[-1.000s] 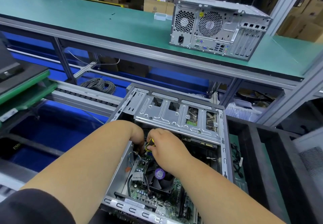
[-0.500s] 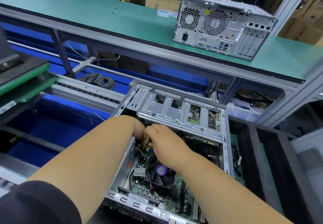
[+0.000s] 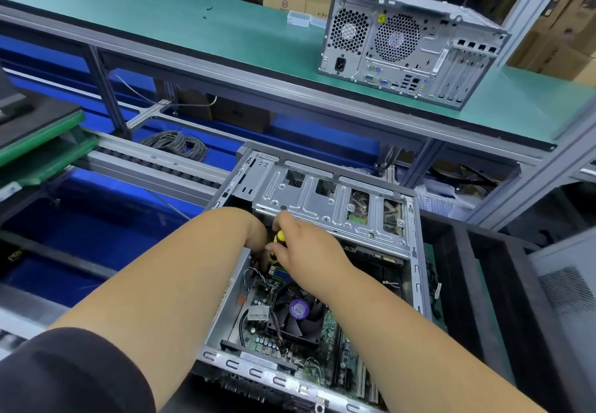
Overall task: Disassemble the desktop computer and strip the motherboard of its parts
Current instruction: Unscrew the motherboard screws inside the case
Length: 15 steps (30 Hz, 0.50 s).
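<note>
now the open computer case (image 3: 416,251) lies on its side on the lower work level, just in front of the person, and both hands reach into its far left corner, under the near edge of the metal drive cage (image 3: 322,206). the right hand (image 3: 303,248) grasps a yellow and black tool (image 3: 278,241), which looks like a screwdriver; its handle stands nearly upright, with the tip going down toward the motherboard (image 3: 329,322), though the tip itself is hidden. the left hand (image 3: 254,238) is bent down over the left wall of the case, and its fingers are hidden behind the wrist, so i cannot tell if it grips something or is loose.

the work point is directly below the two hands, and both are about equally near, touching or almost touching each other. i judge that the next move goes straight down along the tool's axis, so the tool needs to stay upright.

the drive cage hangs over this corner and leaves little room above. a bundle of thin wires (image 3: 254,279) lies just beside the spot, and the cooler fan (image 3: 298,312) sits nearer to the person. on the green shelf (image 3: 161,9) above, at its right end, a second computer (image 3: 409,45) stands, well apart.
</note>
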Each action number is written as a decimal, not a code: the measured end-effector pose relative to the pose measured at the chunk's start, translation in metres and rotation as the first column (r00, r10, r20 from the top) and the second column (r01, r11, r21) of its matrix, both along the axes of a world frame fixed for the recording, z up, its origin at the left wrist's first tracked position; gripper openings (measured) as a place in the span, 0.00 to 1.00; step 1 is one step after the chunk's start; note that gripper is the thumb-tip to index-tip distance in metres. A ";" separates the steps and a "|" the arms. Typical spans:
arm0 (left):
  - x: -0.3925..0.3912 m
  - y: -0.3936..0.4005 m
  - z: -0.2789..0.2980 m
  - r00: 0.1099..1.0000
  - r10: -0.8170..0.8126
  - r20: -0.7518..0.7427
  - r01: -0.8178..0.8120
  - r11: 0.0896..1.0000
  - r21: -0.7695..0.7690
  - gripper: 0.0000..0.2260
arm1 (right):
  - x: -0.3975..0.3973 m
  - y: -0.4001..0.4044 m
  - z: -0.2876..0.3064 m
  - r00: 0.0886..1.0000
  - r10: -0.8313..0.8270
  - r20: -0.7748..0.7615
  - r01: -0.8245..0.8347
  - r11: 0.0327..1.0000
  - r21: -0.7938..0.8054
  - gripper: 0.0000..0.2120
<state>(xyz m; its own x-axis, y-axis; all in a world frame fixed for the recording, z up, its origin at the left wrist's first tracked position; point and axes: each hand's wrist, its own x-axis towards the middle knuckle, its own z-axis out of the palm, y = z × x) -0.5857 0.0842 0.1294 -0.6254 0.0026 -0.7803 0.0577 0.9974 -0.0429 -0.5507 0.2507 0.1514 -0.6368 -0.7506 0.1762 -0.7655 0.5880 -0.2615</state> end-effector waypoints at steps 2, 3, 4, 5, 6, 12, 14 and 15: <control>0.001 0.000 0.000 1.000 -0.025 -0.006 0.025 1.000 -0.004 0.05 | -0.001 0.000 0.003 0.999 0.007 0.037 -0.005 0.999 -0.032 0.13; 0.000 0.000 -0.001 0.999 -0.039 -0.013 0.039 0.999 -0.008 0.05 | -0.001 0.000 0.004 0.999 0.014 0.051 -0.013 0.999 -0.039 0.12; -0.001 -0.001 -0.002 0.998 -0.052 -0.017 0.052 0.999 -0.014 0.05 | -0.002 0.000 0.005 0.998 0.017 0.057 -0.015 0.999 -0.041 0.12; -0.002 -0.002 -0.002 0.998 -0.062 -0.026 0.062 0.998 -0.019 0.06 | -0.002 -0.001 0.007 0.999 0.012 0.051 -0.010 0.999 -0.041 0.12; -0.002 -0.003 -0.002 0.997 -0.062 -0.036 0.062 0.998 -0.022 0.06 | -0.002 -0.001 0.007 0.999 0.001 0.034 0.000 0.999 -0.037 0.12; -0.003 -0.005 -0.004 0.999 -0.037 0.008 0.037 0.999 -0.003 0.05 | 0.003 -0.004 -0.001 1.000 0.007 0.019 -0.008 0.995 0.097 0.19; -0.003 -0.007 -0.006 1.000 -0.012 -0.018 0.012 1.000 -0.006 0.05 | 0.004 -0.006 -0.004 0.999 0.014 -0.033 -0.011 0.996 0.086 0.16; -0.004 -0.009 -0.008 1.000 0.003 -0.031 -0.003 1.000 -0.007 0.05 | 0.004 -0.007 -0.005 0.998 0.008 -0.055 -0.004 0.997 0.074 0.15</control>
